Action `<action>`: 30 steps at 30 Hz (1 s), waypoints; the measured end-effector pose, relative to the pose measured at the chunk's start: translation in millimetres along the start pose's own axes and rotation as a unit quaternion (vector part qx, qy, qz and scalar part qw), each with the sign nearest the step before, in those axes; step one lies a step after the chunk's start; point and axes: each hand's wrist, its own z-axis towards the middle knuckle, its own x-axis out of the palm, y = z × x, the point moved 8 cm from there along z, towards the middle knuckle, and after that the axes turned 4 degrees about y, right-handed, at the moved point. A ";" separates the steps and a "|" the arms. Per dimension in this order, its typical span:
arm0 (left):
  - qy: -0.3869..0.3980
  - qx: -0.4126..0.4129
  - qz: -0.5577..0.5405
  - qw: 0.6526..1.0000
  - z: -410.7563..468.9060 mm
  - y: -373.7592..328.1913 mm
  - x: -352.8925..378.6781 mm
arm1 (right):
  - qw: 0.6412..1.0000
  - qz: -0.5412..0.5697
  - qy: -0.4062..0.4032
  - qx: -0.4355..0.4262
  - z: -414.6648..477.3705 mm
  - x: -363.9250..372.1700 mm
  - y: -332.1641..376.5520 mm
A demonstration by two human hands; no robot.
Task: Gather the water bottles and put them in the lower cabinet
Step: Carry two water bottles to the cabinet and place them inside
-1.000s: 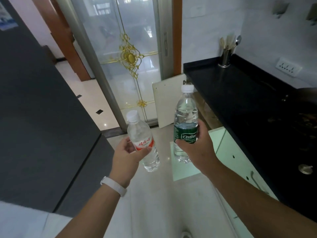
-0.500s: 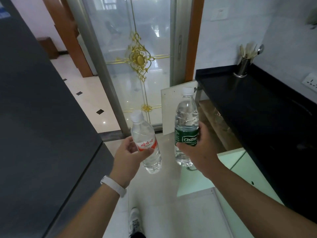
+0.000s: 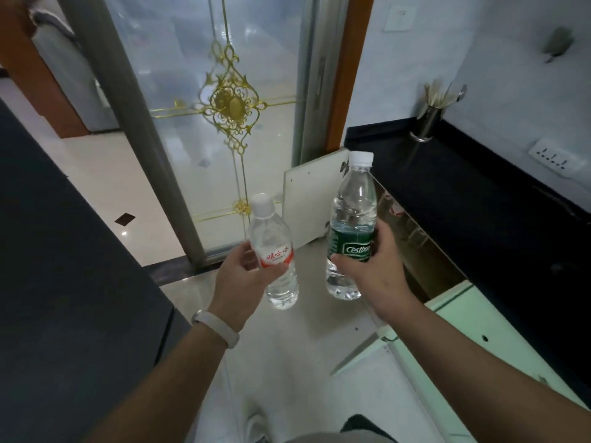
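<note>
A red-label bottle is held in the left hand, and a green-label bottle is gripped upright in the right hand. Both are carried near the open cabinet at the right (its doors stand wide). They should be lowered and set in upright, one at a time.

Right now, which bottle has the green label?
The taller bottle in the right hand, green label. The shorter bottle in the left hand has a red-and-white label.
</note>
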 end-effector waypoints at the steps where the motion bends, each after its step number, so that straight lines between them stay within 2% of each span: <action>1: 0.006 -0.001 0.002 1.000 8.2 1.2 -2.6 | 1.000 -0.002 -0.006 0.004 2.4 2.9 0.0; 12: 0.052 -0.031 0.023 0.998 85.9 18.8 7.5 | 0.998 -0.007 -0.063 0.030 52.2 7.1 -11.2; 19: 0.063 -0.054 0.052 0.995 154.2 17.8 31.1 | 0.995 0.028 -0.085 0.049 124.6 3.7 -43.3; 30: 0.119 -0.080 0.113 0.983 318.4 -1.8 147.2 | 0.984 0.043 -0.141 0.098 293.6 -68.6 -84.0</action>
